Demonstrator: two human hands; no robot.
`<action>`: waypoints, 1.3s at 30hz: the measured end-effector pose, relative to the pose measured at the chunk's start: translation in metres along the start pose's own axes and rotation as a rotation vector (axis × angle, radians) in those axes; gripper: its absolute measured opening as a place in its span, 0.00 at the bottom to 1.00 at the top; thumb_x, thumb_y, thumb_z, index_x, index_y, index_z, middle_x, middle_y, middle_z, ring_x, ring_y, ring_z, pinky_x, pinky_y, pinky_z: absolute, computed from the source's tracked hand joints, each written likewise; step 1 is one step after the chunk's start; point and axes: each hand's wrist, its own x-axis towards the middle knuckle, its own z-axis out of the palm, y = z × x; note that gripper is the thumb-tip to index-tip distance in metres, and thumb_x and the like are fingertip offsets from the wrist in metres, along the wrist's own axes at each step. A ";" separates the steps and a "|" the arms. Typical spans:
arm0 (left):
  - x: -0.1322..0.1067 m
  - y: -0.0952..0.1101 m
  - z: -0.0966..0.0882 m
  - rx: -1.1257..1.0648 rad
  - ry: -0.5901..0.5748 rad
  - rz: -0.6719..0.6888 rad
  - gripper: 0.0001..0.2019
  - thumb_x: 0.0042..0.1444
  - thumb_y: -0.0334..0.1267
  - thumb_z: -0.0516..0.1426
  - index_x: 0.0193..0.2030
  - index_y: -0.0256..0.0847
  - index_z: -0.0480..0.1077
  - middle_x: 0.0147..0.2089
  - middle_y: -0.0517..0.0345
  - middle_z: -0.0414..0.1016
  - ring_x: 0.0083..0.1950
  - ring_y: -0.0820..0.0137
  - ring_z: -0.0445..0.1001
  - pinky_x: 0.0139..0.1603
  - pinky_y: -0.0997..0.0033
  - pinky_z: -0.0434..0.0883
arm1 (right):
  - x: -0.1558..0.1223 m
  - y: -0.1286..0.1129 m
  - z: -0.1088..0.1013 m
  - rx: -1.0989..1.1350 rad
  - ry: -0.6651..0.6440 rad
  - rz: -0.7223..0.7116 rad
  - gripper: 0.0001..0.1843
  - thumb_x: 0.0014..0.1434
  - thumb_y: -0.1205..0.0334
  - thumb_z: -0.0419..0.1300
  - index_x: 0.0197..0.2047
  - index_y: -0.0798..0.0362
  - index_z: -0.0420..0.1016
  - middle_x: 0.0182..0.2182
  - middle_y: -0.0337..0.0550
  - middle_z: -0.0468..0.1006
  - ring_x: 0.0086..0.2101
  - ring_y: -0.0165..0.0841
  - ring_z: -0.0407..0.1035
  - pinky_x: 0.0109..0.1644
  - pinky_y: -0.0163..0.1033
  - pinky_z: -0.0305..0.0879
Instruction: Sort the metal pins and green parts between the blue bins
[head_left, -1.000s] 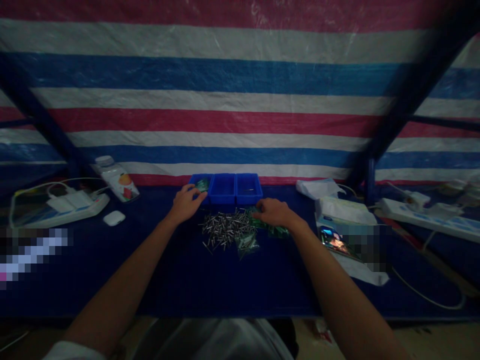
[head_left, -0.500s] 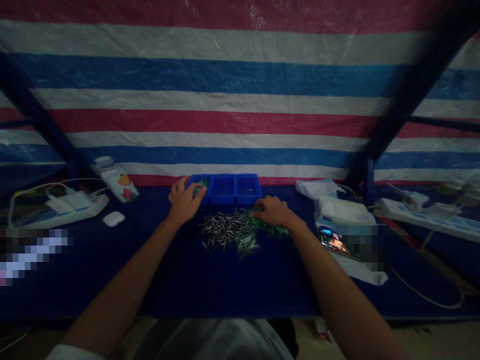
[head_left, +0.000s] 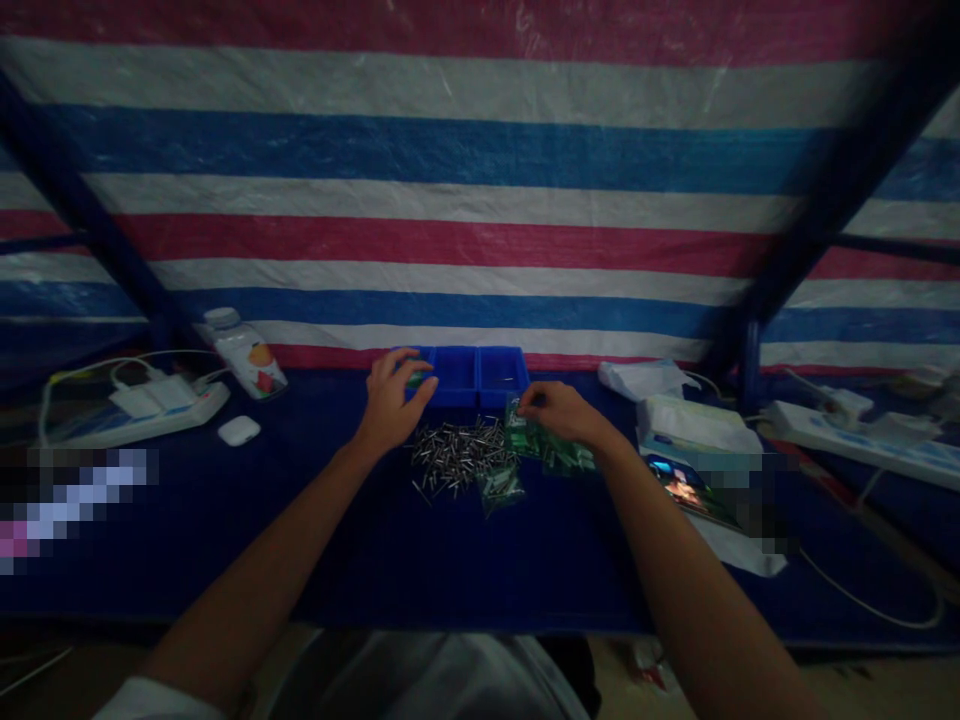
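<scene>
My left hand point(head_left: 394, 400) is at the left compartment of a blue three-part bin point(head_left: 456, 400). Its fingers are apart, and I see nothing held in them. Something green lies in that compartment, partly hidden behind the fingers. My right hand point(head_left: 559, 410) pinches the upper edge of a small clear green-tinted plastic bag point(head_left: 517, 432), just right of a loose pile of small metal pins point(head_left: 454, 455), perhaps rivets or screws. More such bags point(head_left: 566, 458) lie beneath and beside the right hand. Another bag with pins inside point(head_left: 500, 485) rests at the pile's front right edge.
To the left stand a bottle point(head_left: 247, 360), a power strip point(head_left: 172, 410) and a white earphone case point(head_left: 239, 430). A tissue pack point(head_left: 697, 425), a lit phone point(head_left: 694, 490) and another power strip point(head_left: 862, 430) are on the right. A striped sheet point(head_left: 465, 240) hangs behind.
My left hand has drawn slightly back and right from the left compartment, its fingers spread. My right hand has raised the edge of a plastic bag beside the pile. The view has shifted slightly.
</scene>
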 end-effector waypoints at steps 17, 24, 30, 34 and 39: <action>-0.010 0.030 0.016 -0.590 -0.435 -0.212 0.12 0.56 0.46 0.58 0.31 0.39 0.73 0.26 0.60 0.70 0.26 0.72 0.66 0.27 0.71 0.61 | -0.006 -0.045 0.034 0.689 -0.004 -0.151 0.15 0.51 0.55 0.64 0.42 0.51 0.74 0.31 0.40 0.75 0.32 0.31 0.68 0.39 0.40 0.64; -0.010 0.025 0.014 -0.521 -0.433 -0.170 0.13 0.57 0.44 0.58 0.29 0.36 0.71 0.22 0.64 0.62 0.23 0.76 0.58 0.23 0.73 0.54 | -0.009 -0.047 0.035 0.632 -0.023 -0.167 0.08 0.52 0.57 0.63 0.29 0.52 0.72 0.22 0.35 0.69 0.24 0.27 0.60 0.30 0.36 0.56; -0.010 0.025 0.012 -0.736 -0.526 -0.286 0.25 0.53 0.44 0.61 0.57 0.37 0.67 0.22 0.66 0.66 0.22 0.75 0.62 0.23 0.73 0.57 | -0.011 -0.046 0.038 0.578 0.051 -0.181 0.10 0.53 0.53 0.62 0.31 0.52 0.71 0.19 0.32 0.63 0.21 0.26 0.56 0.26 0.35 0.51; -0.008 0.022 0.011 -0.925 -0.534 -0.299 0.20 0.53 0.44 0.59 0.50 0.37 0.71 0.32 0.56 0.75 0.25 0.74 0.68 0.27 0.70 0.65 | -0.010 -0.044 0.040 0.582 0.054 -0.227 0.10 0.54 0.54 0.62 0.32 0.52 0.72 0.22 0.35 0.69 0.24 0.27 0.62 0.29 0.36 0.57; -0.001 0.006 0.008 -0.897 -0.339 -0.287 0.16 0.54 0.45 0.57 0.45 0.39 0.75 0.32 0.55 0.75 0.30 0.71 0.71 0.30 0.70 0.67 | -0.011 -0.044 0.043 0.591 -0.021 -0.212 0.15 0.55 0.55 0.62 0.44 0.52 0.73 0.29 0.39 0.75 0.28 0.29 0.67 0.32 0.37 0.63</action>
